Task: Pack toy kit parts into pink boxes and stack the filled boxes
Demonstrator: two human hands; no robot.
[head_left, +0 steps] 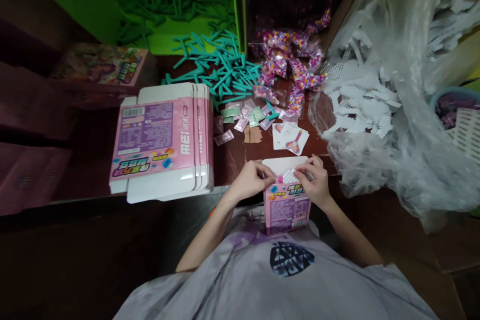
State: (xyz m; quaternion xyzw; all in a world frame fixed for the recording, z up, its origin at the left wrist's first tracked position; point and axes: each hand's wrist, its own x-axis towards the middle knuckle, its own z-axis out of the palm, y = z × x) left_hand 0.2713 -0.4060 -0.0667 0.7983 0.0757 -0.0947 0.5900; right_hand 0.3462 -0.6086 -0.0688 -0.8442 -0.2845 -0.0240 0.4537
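Note:
A small pink-and-purple printed box (287,212) stands against my shirt, with its white top flap (281,163) raised. My left hand (252,180) is closed at the left side of the box's open mouth, its fingertips by a bit of bright pink (279,179) whose kind I cannot make out. Pinched in the fingers of my right hand (315,180) is a white studded plate (290,176), partly inside the mouth. The rest of the box's contents is hidden. Just beyond the box lie white printed cards (296,139) with a picture on top.
Flattened pink boxes (157,140) are stacked at left, near a finished-looking box (101,65). Behind lie small sachets (256,116), teal T-shaped sticks (221,67) and bags of colourful beads (277,55). A plastic bag (363,95) of white plates bulges at right.

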